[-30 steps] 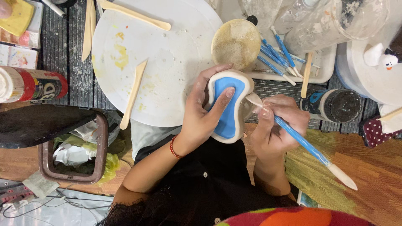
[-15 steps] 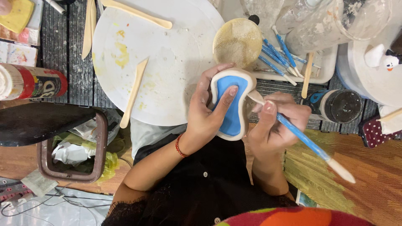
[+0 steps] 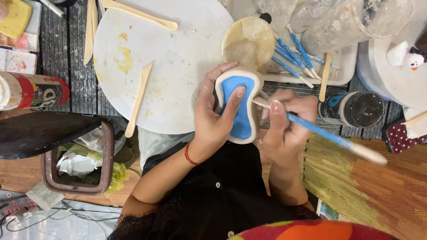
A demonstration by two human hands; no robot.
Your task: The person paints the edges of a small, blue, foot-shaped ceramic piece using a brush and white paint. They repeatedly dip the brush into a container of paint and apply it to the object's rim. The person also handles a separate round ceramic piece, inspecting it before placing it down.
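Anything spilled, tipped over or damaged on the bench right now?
Nothing looks spilled or broken. The bottle at the left lies on its side, cap on. The round board carries dried yellow smears. The left hand holds the blue dish; the right hand holds a brush.

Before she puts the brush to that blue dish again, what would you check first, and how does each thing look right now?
1. Left hand grips the blue dish firmly: ok, thumb across its blue face.
2. Right hand holds the blue-handled brush: ok.
3. Brush tip sits at the dish's right edge: ok, touching or nearly so.
4. Paint on the bristles: cannot tell, tip too small.
5. Open dark jar within reach, right of the hand: ok.
6. White round board has bare space for setting down: ok.
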